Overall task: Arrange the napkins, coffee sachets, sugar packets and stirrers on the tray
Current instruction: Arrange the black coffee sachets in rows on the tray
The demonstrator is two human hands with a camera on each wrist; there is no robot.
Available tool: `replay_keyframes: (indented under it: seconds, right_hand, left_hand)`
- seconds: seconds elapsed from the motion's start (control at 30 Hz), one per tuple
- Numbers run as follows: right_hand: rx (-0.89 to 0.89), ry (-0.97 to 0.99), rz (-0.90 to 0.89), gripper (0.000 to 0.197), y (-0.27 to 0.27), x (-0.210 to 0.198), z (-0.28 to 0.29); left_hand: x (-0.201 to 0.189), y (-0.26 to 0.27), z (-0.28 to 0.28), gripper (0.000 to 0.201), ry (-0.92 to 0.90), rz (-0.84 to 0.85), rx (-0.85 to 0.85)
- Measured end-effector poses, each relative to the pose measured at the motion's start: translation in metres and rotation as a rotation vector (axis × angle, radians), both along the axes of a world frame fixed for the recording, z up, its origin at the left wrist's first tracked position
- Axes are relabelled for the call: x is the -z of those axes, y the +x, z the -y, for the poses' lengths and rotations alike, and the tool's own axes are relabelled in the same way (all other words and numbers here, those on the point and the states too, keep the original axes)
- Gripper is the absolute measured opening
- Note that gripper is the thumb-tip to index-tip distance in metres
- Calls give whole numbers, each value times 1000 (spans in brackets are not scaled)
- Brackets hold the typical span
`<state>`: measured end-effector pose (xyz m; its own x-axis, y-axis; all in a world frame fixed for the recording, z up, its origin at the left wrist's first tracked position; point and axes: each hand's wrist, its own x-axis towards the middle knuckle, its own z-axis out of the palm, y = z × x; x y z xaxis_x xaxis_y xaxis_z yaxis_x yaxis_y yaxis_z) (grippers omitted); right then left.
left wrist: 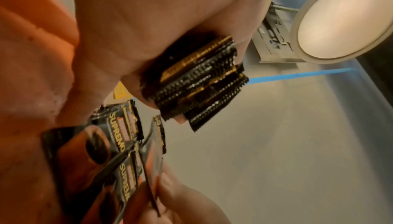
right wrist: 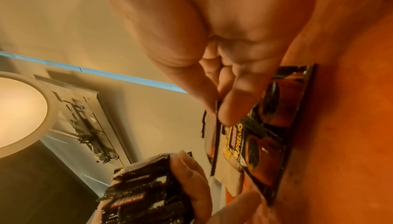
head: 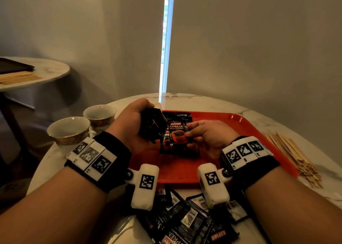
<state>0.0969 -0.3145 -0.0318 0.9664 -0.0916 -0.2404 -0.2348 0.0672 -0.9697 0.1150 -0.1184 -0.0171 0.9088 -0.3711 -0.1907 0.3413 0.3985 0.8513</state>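
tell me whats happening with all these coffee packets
A person is laying coffee sachets out on a red tray. The left hand grips a stack of sachets above the tray, and the right hand pinches a single Kopiko Supremo sachet by its edge, over sachets already lying on the tray. More loose sachets lie on the marble table in front of the tray, wooden stirrers to its right, and two cups to its left.
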Motion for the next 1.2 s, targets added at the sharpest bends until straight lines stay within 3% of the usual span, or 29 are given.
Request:
replay_keyframes:
  seconds: [0.17, 0.4, 0.53, 0.73, 0.93, 1.07, 1.2]
  right_hand:
    - [-73, -82, -82, 36, -2, 0, -5]
    - [-144, -261, -72, 18, -11, 1, -14]
    - [-119, -274, -102, 26, -13, -8, -14]
    - [-147, -324, -108, 21, -17, -15, -16]
    - [-115, -313, -135, 22, -14, -22, -12]
    - [-126, -323, -156, 32, -15, -19, -12]
    - [-134, -327, -157, 36, -14, -17, -14]
  left_hand:
    - [0, -3, 5, 43, -9, 10, 12]
    - [-2, -7, 5, 31, 51, 20, -50]
    - [-1, -5, 5, 42, 24, 18, -27]
    - [0, -4, 3, 27, 36, -20, -40]
    - [-1, -6, 2, 30, 15, -50, -25]
    - [-1, -8, 6, 56, -31, 6, 0]
    - [-2, -9, 6, 58, -38, 12, 15]
